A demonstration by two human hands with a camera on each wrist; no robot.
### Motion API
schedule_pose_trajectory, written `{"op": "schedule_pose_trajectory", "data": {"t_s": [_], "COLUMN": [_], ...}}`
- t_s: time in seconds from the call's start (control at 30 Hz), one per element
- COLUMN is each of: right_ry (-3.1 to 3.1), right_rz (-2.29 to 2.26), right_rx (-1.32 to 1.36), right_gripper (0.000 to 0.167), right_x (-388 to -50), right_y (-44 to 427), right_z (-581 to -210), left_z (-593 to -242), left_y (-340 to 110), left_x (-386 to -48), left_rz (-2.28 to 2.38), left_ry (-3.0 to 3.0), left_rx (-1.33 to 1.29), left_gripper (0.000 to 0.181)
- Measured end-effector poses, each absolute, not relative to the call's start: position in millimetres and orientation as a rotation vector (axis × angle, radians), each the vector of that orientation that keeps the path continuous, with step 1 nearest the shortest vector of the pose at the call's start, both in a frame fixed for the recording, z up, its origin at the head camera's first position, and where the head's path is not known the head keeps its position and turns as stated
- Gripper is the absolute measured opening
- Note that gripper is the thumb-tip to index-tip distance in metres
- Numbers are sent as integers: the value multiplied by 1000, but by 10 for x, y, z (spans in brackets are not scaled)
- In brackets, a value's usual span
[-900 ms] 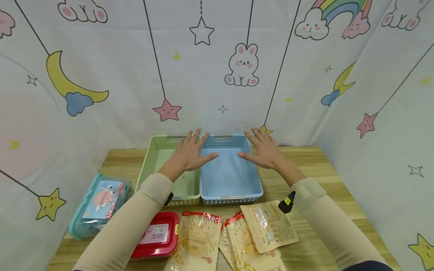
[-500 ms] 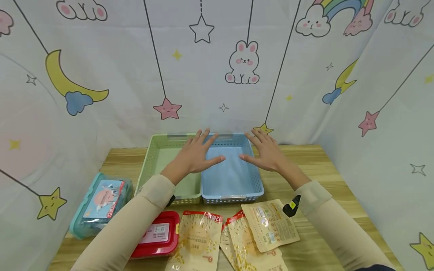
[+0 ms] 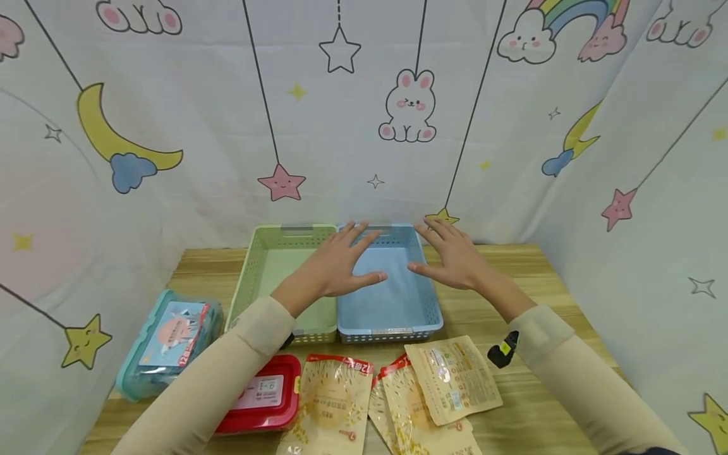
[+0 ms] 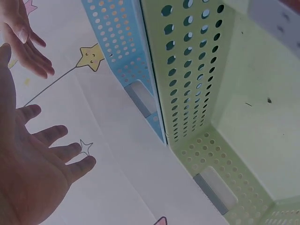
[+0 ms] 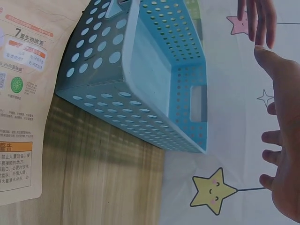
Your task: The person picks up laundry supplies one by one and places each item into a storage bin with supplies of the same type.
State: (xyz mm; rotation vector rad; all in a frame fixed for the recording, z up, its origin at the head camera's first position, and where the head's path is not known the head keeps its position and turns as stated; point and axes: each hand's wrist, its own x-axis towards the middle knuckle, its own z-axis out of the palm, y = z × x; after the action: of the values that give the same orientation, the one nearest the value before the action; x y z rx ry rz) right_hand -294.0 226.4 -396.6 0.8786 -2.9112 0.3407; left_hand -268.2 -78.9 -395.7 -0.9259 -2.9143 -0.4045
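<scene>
Above the two baskets both hands hover with fingers spread and nothing held. My left hand [image 3: 337,260] is over the seam between the green basket [image 3: 273,265] and the blue basket [image 3: 380,291]. Over the blue basket's right edge is my right hand [image 3: 453,258]. The two thumbs point toward each other with a gap between them. In the left wrist view, the left hand [image 4: 37,173] shows its palm, apart from the baskets. The right wrist view shows the right hand [image 5: 287,131] clear of the blue basket [image 5: 154,70] too.
Beige pouches with red tops [image 3: 335,401] lie in front of the baskets, one pouch [image 3: 455,379] turned label up. A red lidded box [image 3: 264,395] is partly behind the left sleeve. A teal tub [image 3: 170,341] stands at left. Printed cloth [image 3: 341,126] hangs behind.
The left hand has drifted right, from over the green basket toward the blue one. The right hand has shifted slightly right. The baskets and packages stay in place.
</scene>
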Motion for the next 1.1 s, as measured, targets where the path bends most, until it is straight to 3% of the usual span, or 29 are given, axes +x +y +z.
{"op": "schedule_pose_trajectory", "data": {"t_s": [1.1], "right_ry": [-2688], "right_rz": [414], "right_rx": [1085], "right_gripper": [80], "right_x": [-2443], "right_y": [2575], "right_z": [-4037], "left_z": [-3835], "left_y": [-555], "left_x": [-2382], "left_rz": [-227], "left_ry": [-2698], "left_rx": [-1273], "left_gripper": [82]}}
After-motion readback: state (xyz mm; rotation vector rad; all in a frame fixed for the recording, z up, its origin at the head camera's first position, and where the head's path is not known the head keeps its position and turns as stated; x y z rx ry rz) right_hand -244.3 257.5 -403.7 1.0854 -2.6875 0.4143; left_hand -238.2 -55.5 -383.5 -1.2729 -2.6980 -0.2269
